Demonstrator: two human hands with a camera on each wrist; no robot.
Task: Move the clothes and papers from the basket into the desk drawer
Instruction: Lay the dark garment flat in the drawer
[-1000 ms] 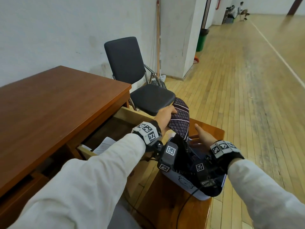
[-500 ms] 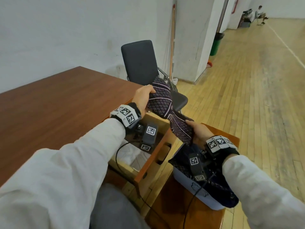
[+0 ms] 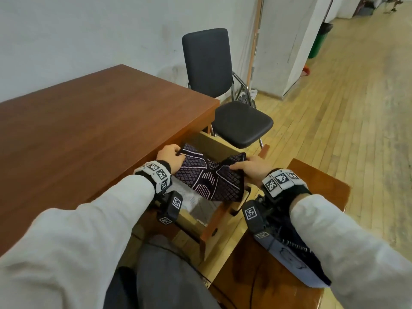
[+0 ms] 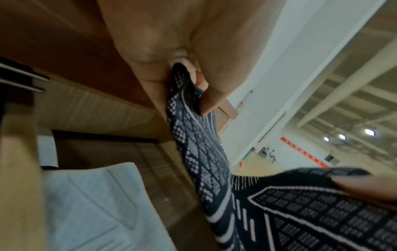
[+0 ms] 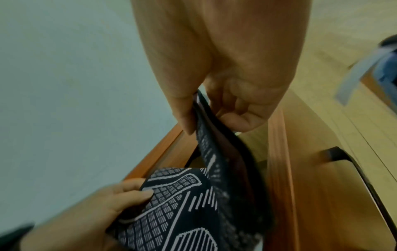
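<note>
A dark patterned knit garment (image 3: 209,177) hangs spread over the open desk drawer (image 3: 217,217). My left hand (image 3: 170,158) pinches its left corner next to the desk edge; in the left wrist view the thumb and fingers (image 4: 206,100) clamp the cloth (image 4: 206,169). My right hand (image 3: 247,168) pinches the right corner, thumb on top, as the right wrist view (image 5: 193,118) also shows with the garment (image 5: 182,203). White papers (image 3: 194,197) lie in the drawer beneath, also the papers (image 4: 92,203). The pale basket (image 3: 296,266), with dark cloth inside, sits under my right forearm.
The brown desk top (image 3: 89,134) fills the left. A black chair (image 3: 225,103) stands just beyond the drawer. The basket rests on a low wooden stool (image 3: 267,279). Wooden floor (image 3: 345,130) stretches to the right, with a green bin (image 3: 318,41) far back.
Both hands have carried the garment from above the basket leftwards and down over the open drawer, and it is now spread wide between them. The head view has tilted down.
</note>
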